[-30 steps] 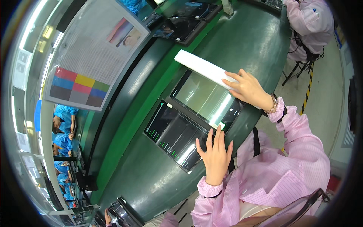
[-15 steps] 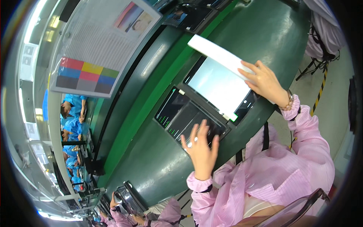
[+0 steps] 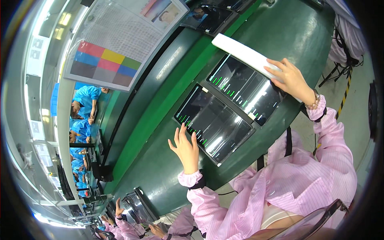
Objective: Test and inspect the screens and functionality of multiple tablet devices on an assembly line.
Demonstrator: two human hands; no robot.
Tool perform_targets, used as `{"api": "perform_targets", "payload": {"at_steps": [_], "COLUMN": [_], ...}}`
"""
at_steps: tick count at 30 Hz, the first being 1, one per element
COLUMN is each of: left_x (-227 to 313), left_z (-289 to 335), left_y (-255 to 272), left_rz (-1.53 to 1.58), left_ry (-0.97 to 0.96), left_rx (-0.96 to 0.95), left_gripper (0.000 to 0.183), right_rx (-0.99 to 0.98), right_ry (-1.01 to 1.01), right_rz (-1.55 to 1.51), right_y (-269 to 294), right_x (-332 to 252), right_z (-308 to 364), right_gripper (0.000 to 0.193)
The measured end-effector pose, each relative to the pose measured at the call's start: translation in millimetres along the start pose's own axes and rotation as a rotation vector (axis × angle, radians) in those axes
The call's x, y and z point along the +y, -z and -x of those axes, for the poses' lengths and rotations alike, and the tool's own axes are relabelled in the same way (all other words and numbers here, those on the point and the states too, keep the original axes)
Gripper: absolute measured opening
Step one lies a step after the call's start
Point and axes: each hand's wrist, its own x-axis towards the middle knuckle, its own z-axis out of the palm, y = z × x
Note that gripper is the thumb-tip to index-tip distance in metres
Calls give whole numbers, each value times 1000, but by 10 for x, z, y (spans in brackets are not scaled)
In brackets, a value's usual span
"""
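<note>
Two black flat screens with lines of green text lie side by side, the left screen (image 3: 214, 124) and the right screen (image 3: 248, 88). Along the far right edge of the right screen stands a long white bar-shaped object (image 3: 240, 54). My right hand (image 3: 293, 80) grips its near end, with the thumb and fingers over its top; the bar's underside is hidden. Beside the left edge of the left screen, my left hand (image 3: 186, 150) is open, fingers spread and nothing in it. Whether its fingertips touch that screen, I cannot tell.
The screens rest on a dark green work surface (image 3: 160, 176) with a bright green strip (image 3: 156, 104). A sheet with color blocks (image 3: 108, 66) hangs at upper left. More dark screens (image 3: 210, 18) lie at the far end. Co-workers in blue (image 3: 86, 98) and pink sit farther along.
The right screen has turned from bright white to black with green text. My left hand has moved left, off the left screen. The right hand keeps its grip on the white bar.
</note>
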Motion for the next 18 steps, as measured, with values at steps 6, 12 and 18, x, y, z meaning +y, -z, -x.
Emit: {"api": "perform_targets", "payload": {"at_steps": [6,12,18], "left_x": [-1,-79,-31], "left_z": [174,466,654], "left_y": [78,244,329], "left_rz": [89,202,270], "left_ry": [9,5,20], "left_rx": [94,373,426], "left_gripper": [32,8,8], "right_rx": [9,-98,-114], "right_ry": [28,86,384], "right_rz": [55,-284,-215], "right_y": [-96,4,-385], "right_x": [302,-165,-484], "right_z": [-25,-456,-743], "right_gripper": [44,44,41]}}
